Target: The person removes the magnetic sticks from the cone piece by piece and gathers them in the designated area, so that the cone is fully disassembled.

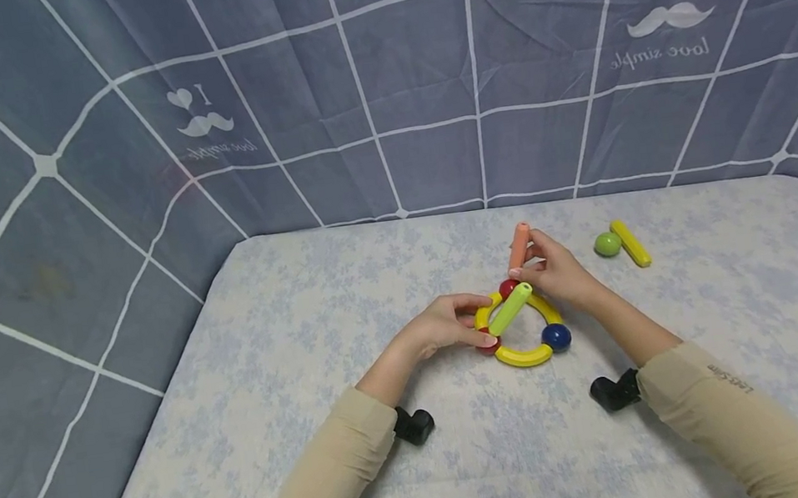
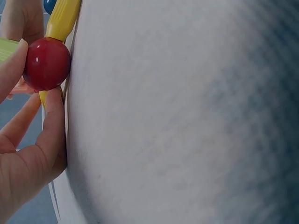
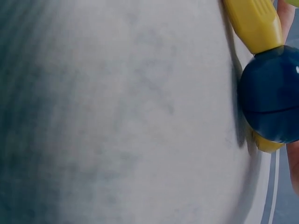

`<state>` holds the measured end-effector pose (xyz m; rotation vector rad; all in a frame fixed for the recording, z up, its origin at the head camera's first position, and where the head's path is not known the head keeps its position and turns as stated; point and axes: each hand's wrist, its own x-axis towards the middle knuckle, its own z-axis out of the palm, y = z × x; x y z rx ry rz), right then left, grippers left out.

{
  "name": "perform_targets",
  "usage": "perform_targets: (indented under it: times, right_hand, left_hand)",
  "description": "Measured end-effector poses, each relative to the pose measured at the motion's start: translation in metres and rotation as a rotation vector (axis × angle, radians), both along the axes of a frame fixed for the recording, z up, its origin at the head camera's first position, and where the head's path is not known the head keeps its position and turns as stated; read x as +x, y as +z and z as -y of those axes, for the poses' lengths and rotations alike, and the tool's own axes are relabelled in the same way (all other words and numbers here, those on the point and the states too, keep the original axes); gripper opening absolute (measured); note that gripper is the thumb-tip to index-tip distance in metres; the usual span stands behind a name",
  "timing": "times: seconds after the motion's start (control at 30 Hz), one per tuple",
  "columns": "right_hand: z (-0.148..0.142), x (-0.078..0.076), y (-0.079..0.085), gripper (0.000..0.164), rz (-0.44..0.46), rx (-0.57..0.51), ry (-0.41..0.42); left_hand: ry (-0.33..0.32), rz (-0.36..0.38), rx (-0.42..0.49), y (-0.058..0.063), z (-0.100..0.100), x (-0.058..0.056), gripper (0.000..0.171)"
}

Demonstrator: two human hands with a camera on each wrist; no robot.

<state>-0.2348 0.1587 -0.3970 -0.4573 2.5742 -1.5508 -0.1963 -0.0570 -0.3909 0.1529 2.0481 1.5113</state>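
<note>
A ring of curved yellow sticks (image 1: 525, 357) lies on the table, joined by a blue ball (image 1: 556, 337), a red ball (image 1: 508, 288) at the far side and another red ball (image 2: 46, 64) at the left. From the left red ball rises a light-green stick (image 1: 510, 310). My left hand (image 1: 441, 327) pinches that red ball between thumb and fingers. My right hand (image 1: 559, 268) holds an upright orange stick (image 1: 519, 247) between thumb and fingers, its lower end at the far red ball. Whether that end touches is unclear. In the right wrist view, the blue ball (image 3: 271, 93) hides most of the ring.
To the right at the back, a green ball (image 1: 607, 244) lies beside a straight yellow stick (image 1: 630, 244). A patterned cloth covers the table (image 1: 286, 314). Behind it hangs a blue-grey curtain (image 1: 413, 70) with white lines.
</note>
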Motion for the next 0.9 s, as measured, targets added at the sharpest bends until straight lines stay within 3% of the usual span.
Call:
perform_targets:
  times: [0.1,0.37,0.6,0.9]
  right_hand:
    - [-0.001,0.001,0.001,0.042,0.018,-0.02,-0.005]
    - [-0.01,0.0,0.008,0.043,0.032,-0.252,-0.011]
    - [-0.026,0.002,0.02,0.05,0.065,-0.259,-0.057]
    - [-0.054,0.005,0.031,0.056,0.032,-0.143,-0.085]
  left_hand:
    - [-0.002,0.003,-0.004,0.0,0.0,0.0,0.055]
    - [0.007,0.006,-0.01,-0.001,-0.001,-0.001,0.056]
    - [-0.002,-0.011,-0.021,-0.001,0.0,-0.002,0.056]
    - [0.008,0.002,0.002,-0.002,0.0,-0.001,0.055]
